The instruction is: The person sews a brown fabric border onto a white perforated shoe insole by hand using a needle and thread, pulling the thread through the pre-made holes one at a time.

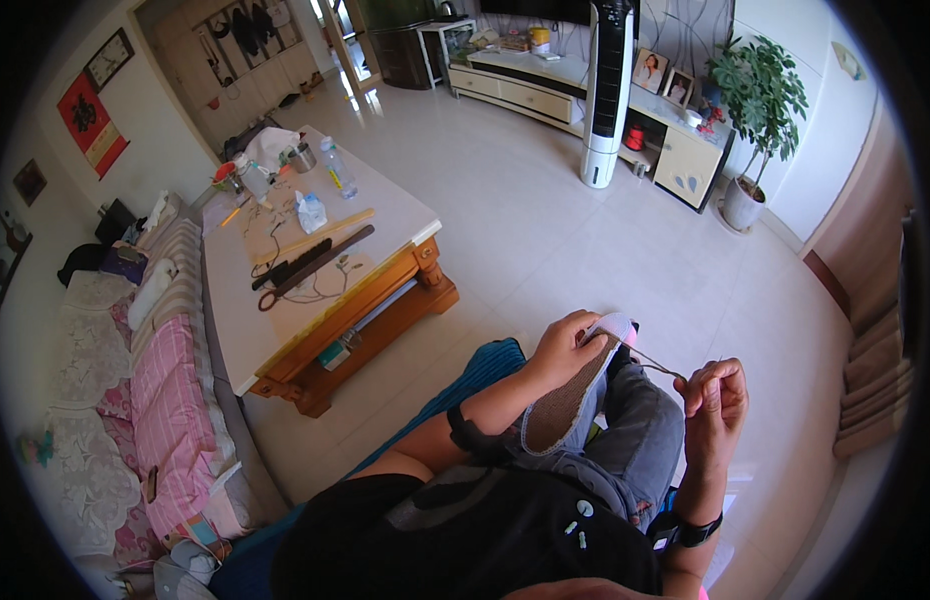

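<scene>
My left hand point(566, 349) grips the upper end of a shoe sole point(566, 401) with a brown woven face and a pale stitched rim. The sole lies slanted above my lap, over the grey jeans point(645, 420). A brown thread point(652, 363) runs from the sole's upper part to my right hand point(716, 390), whose fingers are closed on it, off to the right. A thin pointed tip shows above the right fingers; whether it is a needle, I cannot tell.
To the left stands a wooden table point(240, 330) bearing a brush point(292, 264), cords, a tissue pack point(311, 212) and a plastic bottle point(339, 169). A sofa point(172, 360) lines the left wall. Ahead are a tower fan point(609, 97), a low cabinet point(525, 97) and a potted plant point(744, 202).
</scene>
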A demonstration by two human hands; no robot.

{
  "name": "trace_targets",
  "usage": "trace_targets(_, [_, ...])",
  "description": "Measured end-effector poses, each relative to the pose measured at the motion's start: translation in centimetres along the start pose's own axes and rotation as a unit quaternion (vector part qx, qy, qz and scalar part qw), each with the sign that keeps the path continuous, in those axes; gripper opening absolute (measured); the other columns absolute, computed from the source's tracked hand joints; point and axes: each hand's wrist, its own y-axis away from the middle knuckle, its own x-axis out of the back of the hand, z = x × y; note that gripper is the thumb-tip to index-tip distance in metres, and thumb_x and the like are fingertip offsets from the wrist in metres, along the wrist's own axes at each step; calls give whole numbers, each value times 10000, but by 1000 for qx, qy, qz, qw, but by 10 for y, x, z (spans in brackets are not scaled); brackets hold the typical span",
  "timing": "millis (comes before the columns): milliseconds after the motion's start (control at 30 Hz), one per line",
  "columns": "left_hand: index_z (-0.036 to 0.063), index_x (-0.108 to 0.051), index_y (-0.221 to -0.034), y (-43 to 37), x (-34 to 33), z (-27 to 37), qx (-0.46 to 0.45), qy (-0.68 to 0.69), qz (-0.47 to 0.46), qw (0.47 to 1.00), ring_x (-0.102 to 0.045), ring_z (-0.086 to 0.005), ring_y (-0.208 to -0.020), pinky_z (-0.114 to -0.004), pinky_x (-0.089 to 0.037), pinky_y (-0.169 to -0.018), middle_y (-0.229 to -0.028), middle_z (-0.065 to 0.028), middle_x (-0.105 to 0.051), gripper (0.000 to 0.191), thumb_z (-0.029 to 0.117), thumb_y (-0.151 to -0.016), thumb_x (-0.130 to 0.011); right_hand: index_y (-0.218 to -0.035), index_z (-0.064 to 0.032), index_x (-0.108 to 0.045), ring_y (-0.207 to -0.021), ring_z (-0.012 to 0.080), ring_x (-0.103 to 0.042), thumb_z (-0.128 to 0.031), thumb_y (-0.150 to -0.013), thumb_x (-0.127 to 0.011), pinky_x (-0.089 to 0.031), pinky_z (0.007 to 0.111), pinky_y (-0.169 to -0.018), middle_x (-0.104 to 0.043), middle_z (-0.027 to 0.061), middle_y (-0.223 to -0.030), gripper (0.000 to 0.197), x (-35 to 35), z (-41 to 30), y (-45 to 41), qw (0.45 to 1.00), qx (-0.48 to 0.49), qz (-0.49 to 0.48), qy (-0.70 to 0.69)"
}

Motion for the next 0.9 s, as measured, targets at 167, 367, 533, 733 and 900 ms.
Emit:
trace_targets(167, [-31, -579, -1018, -2, 4, 2, -22, 25, 37, 999, -512, -106, -674, -247, -422, -610, -814, -61, -574, 246, 130, -840, -631, -886, -45, -456, -552, 69, -461, -170, -923, -558, -512, 276, -721, -510, 29, -664, 166, -5, 2, 4, 1000, 22, 7, 14])
trace_targets(367, [55, -660, -977, -9, 14, 42, 18, 38, 11, 999, -390, 0, -622, -172, -323, -537, -730, 80, -502, 156, 167, -870, -640, -871, 24, -548, -645, 113, -548, -28, -889, -554, -455, 224, -624, -538, 75, -842, 55, -12, -7, -5, 990, 41, 9, 136])
trace_targets(533, [-14, -628, -998, -7, 20, 82, -5, 158, -4, 987, -580, -58, -768, -192, -468, -681, -877, -35, -647, 150, 67, -873, -616, -895, 20, -624, -665, 157, -573, 49, -778, -654, -459, 246, -589, -556, 83, -784, 124, -35, 4, -22, 926, 138, -53, 346])
trace_targets(733, [-29, -611, -943, 0, 12, 98, 2, 188, -5, 982, -544, -39, -729, -189, -451, -649, -826, -16, -616, 113, 65, -881, -614, -931, 8, -642, -662, 178, -557, 56, -758, -663, -452, 281, -596, -572, 81, -781, 181, -34, 15, -17, 919, 158, -29, 360])
trace_targets(900, [-33, -613, -952, 2, 11, 95, 7, 180, -11, 984, -543, -38, -728, -181, -449, -652, -824, -16, -614, 124, 62, -872, -625, -944, 5, -647, -652, 179, -547, 45, -763, -661, -448, 283, -598, -563, 83, -770, 186, -36, 17, -13, 918, 145, -21, 369])
